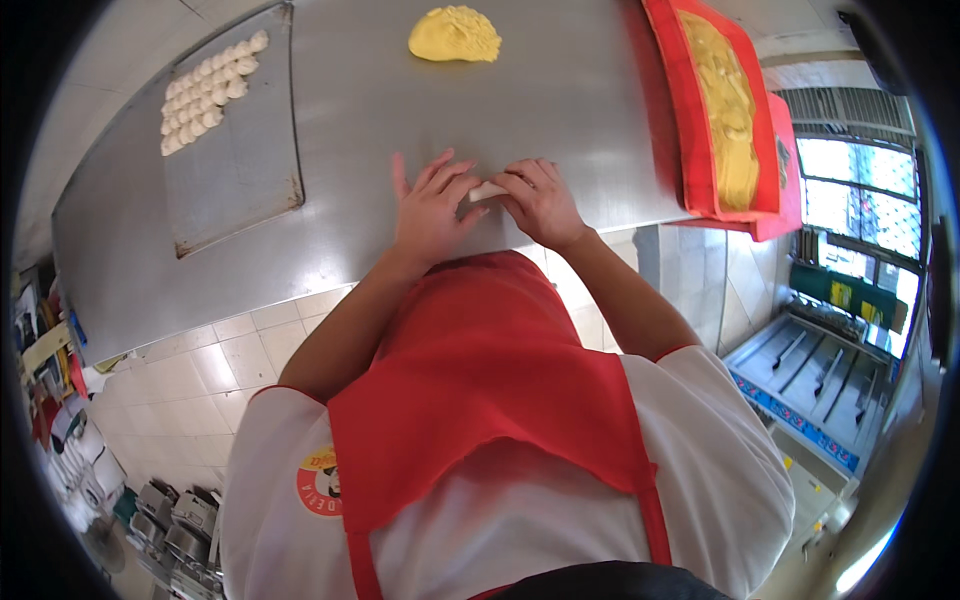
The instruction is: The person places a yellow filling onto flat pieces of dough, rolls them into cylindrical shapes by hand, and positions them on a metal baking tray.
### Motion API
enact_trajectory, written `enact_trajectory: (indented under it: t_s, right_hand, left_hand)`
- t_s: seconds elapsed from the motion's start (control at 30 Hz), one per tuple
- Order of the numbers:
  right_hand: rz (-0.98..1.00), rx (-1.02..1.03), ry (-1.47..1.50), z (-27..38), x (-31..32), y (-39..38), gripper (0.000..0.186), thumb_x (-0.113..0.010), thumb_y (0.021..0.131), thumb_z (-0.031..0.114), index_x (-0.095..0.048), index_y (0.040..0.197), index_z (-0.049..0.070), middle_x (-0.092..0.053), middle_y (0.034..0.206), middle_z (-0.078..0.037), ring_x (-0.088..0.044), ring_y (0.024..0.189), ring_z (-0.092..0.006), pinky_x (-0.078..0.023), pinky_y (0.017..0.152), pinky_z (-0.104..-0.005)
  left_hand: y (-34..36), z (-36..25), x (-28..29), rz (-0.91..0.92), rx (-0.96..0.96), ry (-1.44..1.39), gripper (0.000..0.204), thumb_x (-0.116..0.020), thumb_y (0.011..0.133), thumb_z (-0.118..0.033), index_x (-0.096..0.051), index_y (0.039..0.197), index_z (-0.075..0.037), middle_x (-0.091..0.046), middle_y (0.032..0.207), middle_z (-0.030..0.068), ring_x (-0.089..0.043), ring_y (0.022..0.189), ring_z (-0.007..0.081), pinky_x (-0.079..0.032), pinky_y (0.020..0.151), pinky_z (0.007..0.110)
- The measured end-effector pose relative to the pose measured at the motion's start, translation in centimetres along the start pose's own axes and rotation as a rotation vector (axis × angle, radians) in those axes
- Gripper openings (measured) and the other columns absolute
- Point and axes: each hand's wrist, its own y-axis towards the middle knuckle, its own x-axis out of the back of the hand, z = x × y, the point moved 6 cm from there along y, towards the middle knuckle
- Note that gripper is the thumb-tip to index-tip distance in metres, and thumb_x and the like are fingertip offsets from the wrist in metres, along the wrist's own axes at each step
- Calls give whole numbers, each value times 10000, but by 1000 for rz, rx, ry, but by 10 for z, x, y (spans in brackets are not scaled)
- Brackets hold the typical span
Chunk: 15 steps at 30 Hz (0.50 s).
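Observation:
A small pale piece of dough (487, 191) is pinched between my two hands, just above the near edge of the steel table (360, 130). My left hand (430, 208) has its thumb and forefinger at the left end of the dough, while its other fingers fan outward. The fingers of my right hand (545, 205) close over the right end and partly hide it. Farther back on the table lies a mound of yellow dough or filling (453, 36), touched by neither hand.
To the left, a flat metal tray (235, 180) bears rows of small whitish shaped dough pieces (205, 92). A red-lined container (697, 150) at the right edge holds a yellow mass (728, 115). A metal burner unit (815, 375) stands beyond, at the lower right.

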Motion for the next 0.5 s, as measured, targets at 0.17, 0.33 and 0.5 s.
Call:
enact_trajectory:
  t_s: [0.17,0.33,0.5]
  right_hand:
    - [-52,-182,-156,15,-17,-62,575,-770,913,184,-614,1439,12,-587,1498,-189,-560,1393,-402,-436,1151,-554]
    - [73,-428,-285,26,-69,-49,927,-628,1020,579,-322,1680,4,-268,1752,-283,-250,1614,-509,-234,1301,-616]
    - [-24,-656,-421,-85,-50,66,1007,-379,1040,777,-214,1736,70,-184,1783,-277,-144,1640,-522,-119,1329,-624]
  left_hand:
    - [-22,6,-2,-47,21,-139,521,-839,902,-370,-691,1368,-190,-645,1494,11,-516,1494,279,-73,1294,686]
    - [-51,45,38,-31,79,-126,483,-806,931,-308,-688,1379,-170,-633,1512,35,-500,1507,318,-108,1299,665]
    - [-67,59,60,16,122,-131,467,-790,944,-257,-683,1387,-155,-638,1505,51,-489,1518,330,-127,1304,655]
